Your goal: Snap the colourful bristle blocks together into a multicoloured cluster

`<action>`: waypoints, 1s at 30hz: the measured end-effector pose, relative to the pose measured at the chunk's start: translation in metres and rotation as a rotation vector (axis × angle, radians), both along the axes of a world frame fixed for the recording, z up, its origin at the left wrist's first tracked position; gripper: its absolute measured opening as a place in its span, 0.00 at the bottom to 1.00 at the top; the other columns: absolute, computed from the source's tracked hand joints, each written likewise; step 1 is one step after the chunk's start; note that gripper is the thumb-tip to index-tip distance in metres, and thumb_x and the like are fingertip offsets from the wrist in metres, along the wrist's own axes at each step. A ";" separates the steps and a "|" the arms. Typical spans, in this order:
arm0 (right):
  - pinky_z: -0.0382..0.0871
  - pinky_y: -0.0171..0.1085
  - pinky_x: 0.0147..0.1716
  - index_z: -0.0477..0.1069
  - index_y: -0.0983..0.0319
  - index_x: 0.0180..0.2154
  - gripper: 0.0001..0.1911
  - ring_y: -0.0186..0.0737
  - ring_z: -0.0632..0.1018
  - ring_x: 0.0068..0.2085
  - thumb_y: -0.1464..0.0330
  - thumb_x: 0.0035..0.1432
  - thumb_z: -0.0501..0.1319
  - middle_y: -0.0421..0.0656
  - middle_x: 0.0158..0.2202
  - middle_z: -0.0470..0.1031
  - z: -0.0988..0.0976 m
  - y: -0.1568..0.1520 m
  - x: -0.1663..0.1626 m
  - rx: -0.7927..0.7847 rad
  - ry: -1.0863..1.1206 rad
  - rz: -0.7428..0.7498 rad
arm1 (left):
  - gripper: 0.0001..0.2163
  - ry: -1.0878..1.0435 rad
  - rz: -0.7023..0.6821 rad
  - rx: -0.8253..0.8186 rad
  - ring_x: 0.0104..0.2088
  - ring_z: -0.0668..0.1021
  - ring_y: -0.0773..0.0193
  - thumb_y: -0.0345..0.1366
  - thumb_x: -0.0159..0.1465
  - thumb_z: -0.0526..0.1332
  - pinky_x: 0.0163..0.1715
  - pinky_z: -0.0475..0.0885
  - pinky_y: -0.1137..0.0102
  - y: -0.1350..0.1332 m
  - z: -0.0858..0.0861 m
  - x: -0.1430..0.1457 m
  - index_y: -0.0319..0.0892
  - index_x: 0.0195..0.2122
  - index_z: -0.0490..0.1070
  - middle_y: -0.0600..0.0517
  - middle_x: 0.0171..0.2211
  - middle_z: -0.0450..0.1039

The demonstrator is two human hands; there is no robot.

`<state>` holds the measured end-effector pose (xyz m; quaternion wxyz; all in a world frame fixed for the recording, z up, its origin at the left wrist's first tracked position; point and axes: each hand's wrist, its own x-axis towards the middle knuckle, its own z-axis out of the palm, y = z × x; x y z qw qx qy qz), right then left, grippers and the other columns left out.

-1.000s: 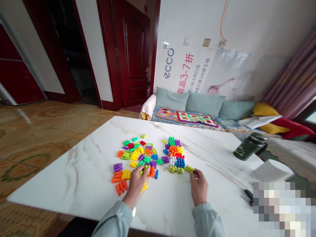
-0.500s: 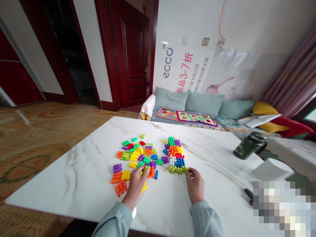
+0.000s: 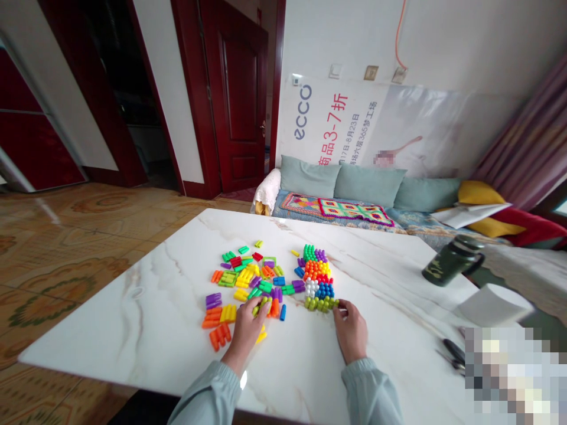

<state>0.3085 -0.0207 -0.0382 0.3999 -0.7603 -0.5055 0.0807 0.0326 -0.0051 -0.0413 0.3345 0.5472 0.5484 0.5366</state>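
Note:
Many small coloured plastic blocks (image 3: 248, 277) lie scattered on a white marble table (image 3: 150, 330). To their right sits a joined patch of blocks (image 3: 316, 278) in green, purple, orange, red, white, blue and olive-green. My left hand (image 3: 247, 327) rests on the loose pile with fingers curled over a yellow-green piece (image 3: 261, 302). My right hand (image 3: 351, 327) pinches the right end of the olive-green row (image 3: 321, 304) at the patch's near edge.
A dark green mug (image 3: 447, 268) lies tipped at the table's right side, near a white box (image 3: 494, 304) and black scissors (image 3: 454, 352). Behind the table stand a sofa (image 3: 367, 198) with cushions and a red door (image 3: 241, 94).
My right hand moved left and brought the loose olive-green piece against the patch's near row. My left hand stayed on the loose pile.

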 end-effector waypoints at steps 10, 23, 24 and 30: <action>0.65 0.37 0.28 0.76 0.61 0.41 0.20 0.42 0.77 0.30 0.57 0.55 0.54 0.46 0.33 0.78 -0.005 0.000 0.001 0.067 -0.033 0.032 | 0.12 0.083 -0.032 0.021 0.36 0.80 0.55 0.45 0.61 0.63 0.40 0.73 0.64 -0.001 -0.001 -0.001 0.41 0.37 0.78 0.45 0.35 0.80; 0.73 0.33 0.29 0.72 0.61 0.46 0.14 0.36 0.77 0.30 0.67 0.58 0.59 0.46 0.42 0.77 0.007 -0.021 -0.126 0.264 0.366 0.533 | 0.12 0.036 -0.152 0.079 0.44 0.80 0.53 0.37 0.59 0.64 0.48 0.74 0.59 -0.008 0.009 0.001 0.41 0.43 0.80 0.43 0.42 0.81; 0.73 0.34 0.29 0.72 0.61 0.47 0.15 0.36 0.77 0.30 0.67 0.58 0.59 0.46 0.41 0.78 0.005 -0.021 -0.134 0.232 0.415 0.536 | 0.12 0.037 -0.170 0.084 0.45 0.80 0.52 0.37 0.59 0.64 0.49 0.74 0.59 -0.009 0.010 0.001 0.41 0.43 0.80 0.44 0.42 0.81; 0.75 0.36 0.35 0.72 0.63 0.49 0.17 0.40 0.78 0.34 0.66 0.57 0.60 0.45 0.36 0.79 0.002 -0.022 -0.142 0.166 0.570 0.561 | 0.14 0.012 -0.227 0.069 0.48 0.79 0.53 0.40 0.65 0.60 0.52 0.72 0.59 -0.007 0.001 -0.001 0.40 0.47 0.78 0.43 0.46 0.79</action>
